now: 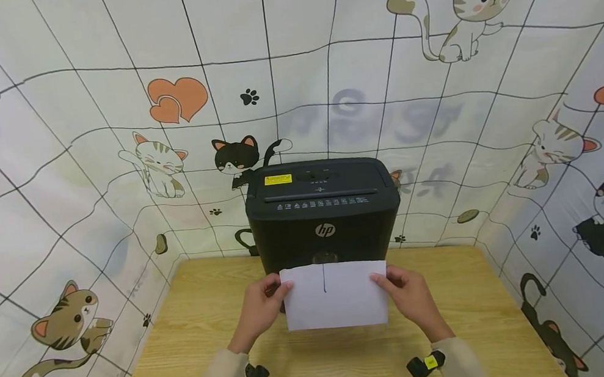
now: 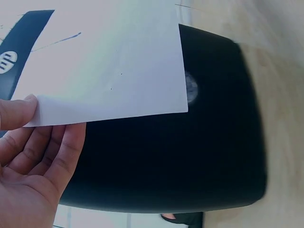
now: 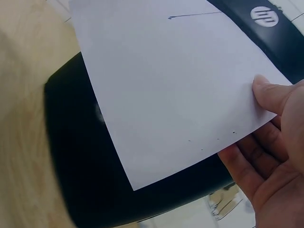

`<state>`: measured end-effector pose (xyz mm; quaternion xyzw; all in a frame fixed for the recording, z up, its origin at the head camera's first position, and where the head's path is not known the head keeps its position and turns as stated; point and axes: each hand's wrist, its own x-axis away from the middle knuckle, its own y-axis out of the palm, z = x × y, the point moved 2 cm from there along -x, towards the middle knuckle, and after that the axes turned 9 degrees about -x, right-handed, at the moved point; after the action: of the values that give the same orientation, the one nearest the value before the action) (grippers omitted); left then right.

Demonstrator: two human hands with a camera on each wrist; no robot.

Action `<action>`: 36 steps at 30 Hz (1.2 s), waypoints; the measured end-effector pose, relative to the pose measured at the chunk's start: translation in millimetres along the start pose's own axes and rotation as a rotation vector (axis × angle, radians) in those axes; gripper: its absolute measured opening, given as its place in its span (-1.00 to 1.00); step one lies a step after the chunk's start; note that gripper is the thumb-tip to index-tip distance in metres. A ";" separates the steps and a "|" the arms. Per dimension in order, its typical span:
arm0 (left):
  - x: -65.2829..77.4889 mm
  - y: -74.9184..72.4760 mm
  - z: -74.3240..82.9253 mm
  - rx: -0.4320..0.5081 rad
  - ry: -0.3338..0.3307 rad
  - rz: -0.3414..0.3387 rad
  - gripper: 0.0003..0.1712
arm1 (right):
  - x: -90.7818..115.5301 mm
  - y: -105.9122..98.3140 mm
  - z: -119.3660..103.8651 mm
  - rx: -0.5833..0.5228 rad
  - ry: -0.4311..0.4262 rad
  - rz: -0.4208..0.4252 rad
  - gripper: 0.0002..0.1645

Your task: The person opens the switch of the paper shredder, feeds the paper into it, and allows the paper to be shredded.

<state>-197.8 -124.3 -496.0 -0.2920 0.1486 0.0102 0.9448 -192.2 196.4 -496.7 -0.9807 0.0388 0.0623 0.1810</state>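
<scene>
A white sheet of paper (image 1: 336,308) with one dark line drawn down from its far edge is held out in front of a black HP shredder (image 1: 291,239). My left hand (image 1: 263,303) pinches the sheet's left edge, thumb on top and fingers beneath. At the opposite edge my right hand (image 1: 409,294) pinches it the same way. In the left wrist view the paper (image 2: 123,61) hangs over the shredder's dark body (image 2: 166,161). The right wrist view shows the thumb pressed on the paper (image 3: 152,85) and a few small dark specks near its edge.
The shredder stands at the back of a wooden table (image 1: 200,322), close to a wall covering (image 1: 301,78) printed with cartoon cats. A slot and a yellow label (image 1: 278,180) are on its top. Black straps with small devices circle both wrists.
</scene>
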 end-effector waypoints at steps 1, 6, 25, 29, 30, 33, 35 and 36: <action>-0.9 -3.0 3.8 -0.002 0.009 0.008 -0.86 | -0.9 -1.6 -3.8 0.007 -0.010 -0.001 -0.65; -8.5 -18.2 20.9 -0.007 0.065 0.044 -0.80 | -7.1 -9.2 -22.6 0.047 -0.070 0.005 -0.60; -51.1 -75.9 84.8 -0.040 0.373 0.205 -0.67 | -32.2 -33.8 -104.6 0.005 -0.421 0.077 -0.62; -60.6 -85.5 98.4 -0.032 0.390 0.218 -0.67 | -36.8 -39.8 -125.8 0.026 -0.451 0.093 -0.63; -63.1 -88.0 102.0 -0.027 0.397 0.222 -0.67 | -39.0 -41.5 -130.0 0.029 -0.455 0.095 -0.64; -71.1 -94.7 111.5 -0.014 0.420 0.235 -0.64 | -44.5 -46.5 -143.6 0.018 -0.460 0.091 -0.68; -76.1 -98.4 117.6 -0.011 0.431 0.244 -0.63 | -49.9 -50.3 -148.0 0.022 -0.468 0.097 -0.69; -78.3 -100.3 120.7 -0.012 0.435 0.250 -0.63 | -51.3 -51.7 -151.8 0.016 -0.472 0.099 -0.68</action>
<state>-228.8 -135.3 -323.7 -0.2723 0.3834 0.0646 0.8802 -221.4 192.7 -331.0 -0.9345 0.0438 0.2982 0.1893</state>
